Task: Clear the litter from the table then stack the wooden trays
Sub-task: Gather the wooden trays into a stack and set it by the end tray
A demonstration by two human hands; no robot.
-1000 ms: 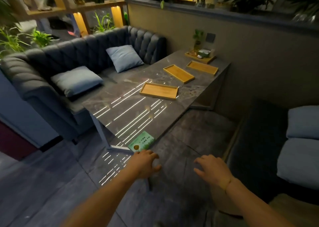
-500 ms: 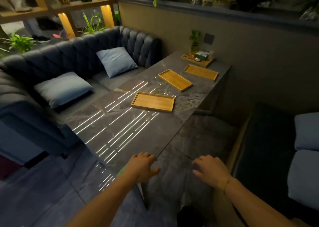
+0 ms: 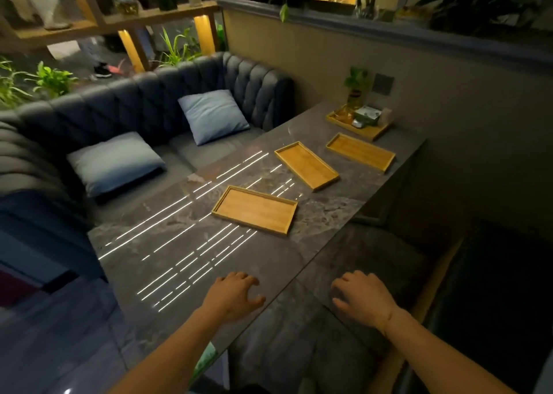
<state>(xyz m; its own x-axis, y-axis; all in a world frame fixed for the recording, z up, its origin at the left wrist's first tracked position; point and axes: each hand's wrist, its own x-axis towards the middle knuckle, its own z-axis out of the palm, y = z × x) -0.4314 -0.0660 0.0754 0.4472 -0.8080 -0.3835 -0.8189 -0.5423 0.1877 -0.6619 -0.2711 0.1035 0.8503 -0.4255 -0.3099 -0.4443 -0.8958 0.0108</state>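
Left hand: our left hand now hangs over the near corner of the table, fingers spread and loose, holding nothing; a second ago it was short of the edge.
Right hand: our right hand floats beyond the table's right edge, above the floor, fingers relaxed and empty.
Green card: the green card that lay in plain sight at the near corner now peeks out under our left forearm, so we have stepped in past it.
Trays: the near tray, middle tray and far tray lie apart on the tabletop, unstacked, all bare; they look closer than before.
Far end: a fourth tray by the wall carries a small plant and boxes.
Meaning: we judge the approach nearly done; litter comes first, and the card seems the nearest candidate.
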